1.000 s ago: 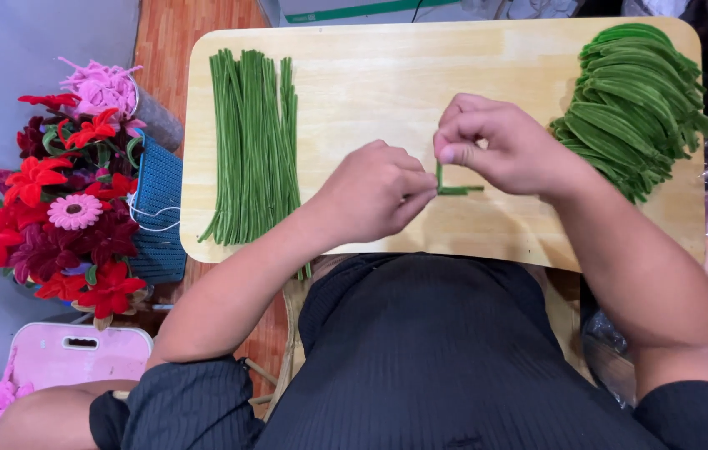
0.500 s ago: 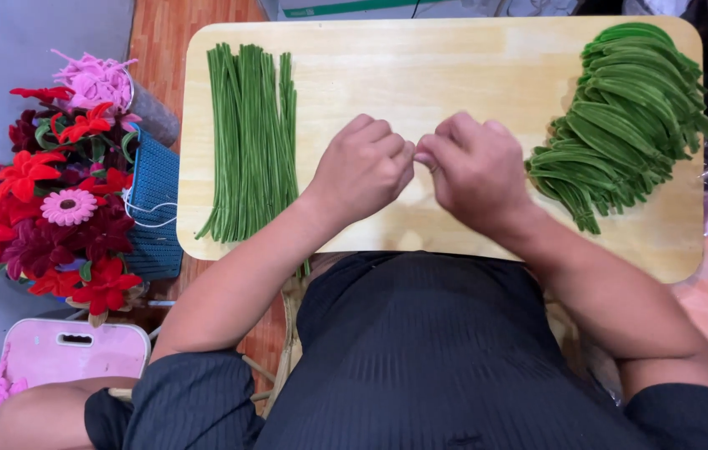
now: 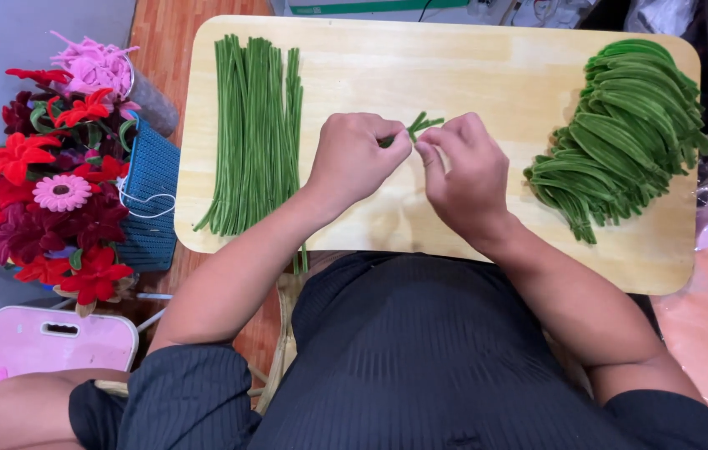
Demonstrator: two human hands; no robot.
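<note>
Fingertips of left hand (image 3: 358, 158) and right hand (image 3: 462, 171) pinched shut on green pipe cleaner (image 3: 417, 127), mid-fold; next, probably tightening bend.

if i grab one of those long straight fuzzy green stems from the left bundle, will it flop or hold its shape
Probably it bends easily yet keeps its bend: the folded green loops piled at the right stay folded. The straight fuzzy green stems look thin, so likely light. Their fuzzy surface should grip rather than slip; the left hand and right hand pinch a short green piece with fingertips alone.
</note>
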